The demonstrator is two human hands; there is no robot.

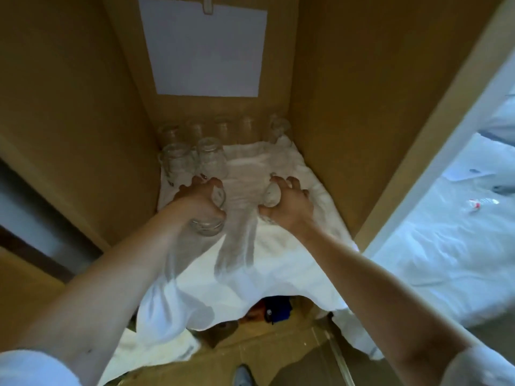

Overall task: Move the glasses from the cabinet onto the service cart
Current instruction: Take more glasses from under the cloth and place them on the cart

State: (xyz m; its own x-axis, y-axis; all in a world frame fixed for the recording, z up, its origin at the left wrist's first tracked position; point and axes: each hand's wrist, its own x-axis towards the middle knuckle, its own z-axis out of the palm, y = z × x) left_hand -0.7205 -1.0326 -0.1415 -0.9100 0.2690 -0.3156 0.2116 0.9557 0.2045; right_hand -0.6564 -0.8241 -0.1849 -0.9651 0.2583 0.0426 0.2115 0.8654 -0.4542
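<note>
While left hand (195, 197), right hand (288, 203) hold one glass (207, 224) each, seven stand.

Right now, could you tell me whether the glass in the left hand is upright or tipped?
Tipped. The left hand grips the glass with its open rim facing the camera, over the white cloth.

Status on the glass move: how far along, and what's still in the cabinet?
Done: cannot tell, since the cart is out of view. The front right of the white cloth holds no glasses, so some may be gone.
In hand: the left hand grips a glass and the right hand a second glass, both inside the cabinet.
Left: a back row of about five and two front glasses at left.
</note>
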